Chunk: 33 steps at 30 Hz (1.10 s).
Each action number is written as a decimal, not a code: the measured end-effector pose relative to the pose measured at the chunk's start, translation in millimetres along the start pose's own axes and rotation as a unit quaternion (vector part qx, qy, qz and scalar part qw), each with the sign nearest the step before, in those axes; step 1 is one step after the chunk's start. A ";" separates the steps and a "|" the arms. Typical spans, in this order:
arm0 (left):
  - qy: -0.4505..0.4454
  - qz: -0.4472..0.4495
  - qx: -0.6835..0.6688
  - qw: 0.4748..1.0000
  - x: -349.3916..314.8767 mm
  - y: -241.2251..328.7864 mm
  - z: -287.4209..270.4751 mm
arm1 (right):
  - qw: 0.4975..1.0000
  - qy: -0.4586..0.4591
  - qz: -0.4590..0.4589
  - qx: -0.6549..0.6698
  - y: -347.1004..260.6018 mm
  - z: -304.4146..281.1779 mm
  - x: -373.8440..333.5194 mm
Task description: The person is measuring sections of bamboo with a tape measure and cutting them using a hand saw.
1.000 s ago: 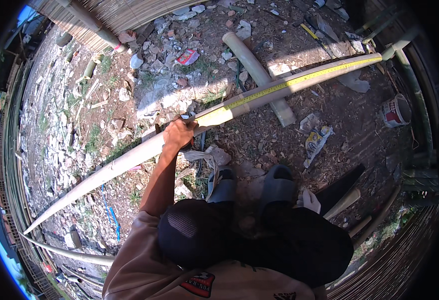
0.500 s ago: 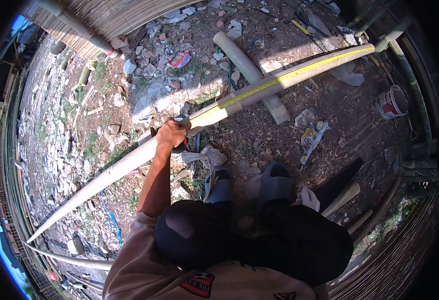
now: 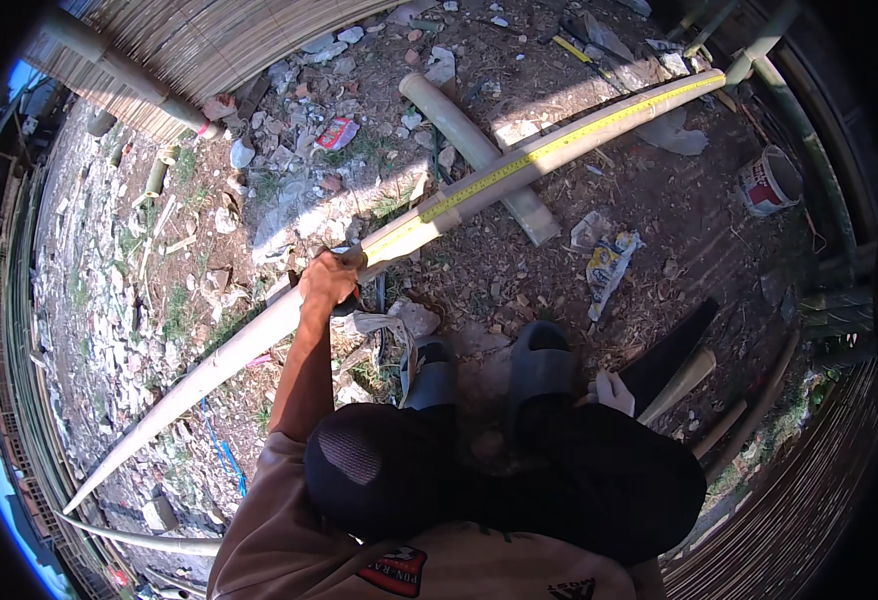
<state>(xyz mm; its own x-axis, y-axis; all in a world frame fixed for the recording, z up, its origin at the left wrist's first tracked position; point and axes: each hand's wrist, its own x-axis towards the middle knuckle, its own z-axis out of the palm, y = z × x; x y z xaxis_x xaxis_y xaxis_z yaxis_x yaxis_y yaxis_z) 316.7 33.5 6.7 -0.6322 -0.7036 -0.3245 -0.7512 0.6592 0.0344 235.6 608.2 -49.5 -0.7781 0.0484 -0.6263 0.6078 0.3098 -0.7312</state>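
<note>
A long pale bamboo pole runs diagonally from the lower left to the upper right. Along its upper half lies the yellow blade of a tape measure, stretched out toward the pole's far right end. My left hand is closed over the pole near its middle, where the yellow blade ends. Dark and orange bits of the tape's case show beside my fingers; the rest is hidden under the hand. My right hand does not show. By my right foot lies a hand saw with a dark blade and a pale handle.
A shorter bamboo piece lies crosswise under the pole. A white bucket stands at the right beside bamboo posts. Crumpled wrappers, rubble and stones litter the dirt. A woven bamboo panel rises at the upper left. My grey sandals are below the pole.
The whole view has shifted slightly, so most things sit a little further left and higher. My left hand keeps its grip at the same place on the pole.
</note>
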 end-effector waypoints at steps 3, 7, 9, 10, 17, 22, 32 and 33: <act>-0.005 -0.059 -0.085 0.995 0.5 0.7 -1.4 | 1.000 0.006 -0.013 -0.013 1.9 0.6 0.8; -0.018 -0.047 -0.075 0.996 1.4 1.0 -5.2 | 1.000 0.006 -0.011 -0.016 -3.7 1.4 -4.8; -0.024 -0.061 -0.094 0.993 1.2 1.6 -6.3 | 1.000 0.019 -0.006 -0.019 -8.8 2.5 -9.3; -0.025 -0.059 -0.105 0.992 0.6 1.4 -6.4 | 1.000 0.023 -0.007 -0.018 -11.5 3.5 -11.3; -0.033 -0.031 -0.078 0.996 6.6 -7.8 1.4 | 1.000 0.019 -0.009 -0.019 -21.3 7.2 -18.2; -0.029 -0.039 -0.066 0.997 12.3 -13.5 9.1 | 0.999 0.022 -0.007 -0.034 -17.8 6.3 -15.8; -0.041 -0.008 -0.076 0.996 1.4 -0.3 -7.0 | 1.000 0.024 -0.012 -0.012 -19.3 6.1 -18.3; -0.044 0.011 -0.054 0.998 0.1 1.3 -8.6 | 0.999 0.027 -0.010 -0.023 -17.8 5.7 -17.1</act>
<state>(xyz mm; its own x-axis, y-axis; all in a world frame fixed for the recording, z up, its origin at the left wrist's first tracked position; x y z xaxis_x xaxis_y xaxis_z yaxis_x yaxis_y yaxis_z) 314.1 31.9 14.7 -0.6327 -0.6609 -0.4036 -0.7571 0.6375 0.1429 239.0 596.4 -27.3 -0.7982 0.0925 -0.5952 0.5849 0.3554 -0.7291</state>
